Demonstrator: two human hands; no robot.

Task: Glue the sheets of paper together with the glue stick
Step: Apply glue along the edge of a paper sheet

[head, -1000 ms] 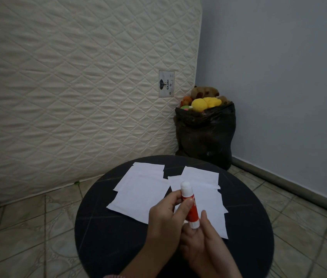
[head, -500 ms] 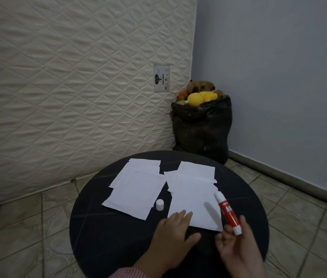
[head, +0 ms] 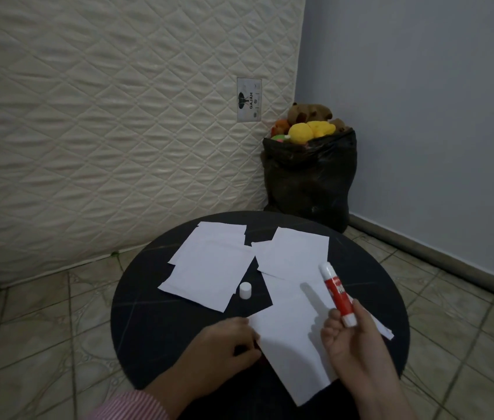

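Note:
On the round black table lie two piles of white paper sheets, the left pile and the right pile. My left hand pinches the left edge of one white sheet that lies near the table's front. My right hand grips the lower end of the red and white glue stick, uncapped and tilted up over that sheet. The white cap stands on the table between the piles.
A quilted mattress leans against the wall behind the table. A black bag filled with soft toys stands in the corner. The floor around the table is tiled.
The cap came off the glue stick and now stands on the table. My right hand carried the stick to the right. My left hand took a sheet and pulled it toward me.

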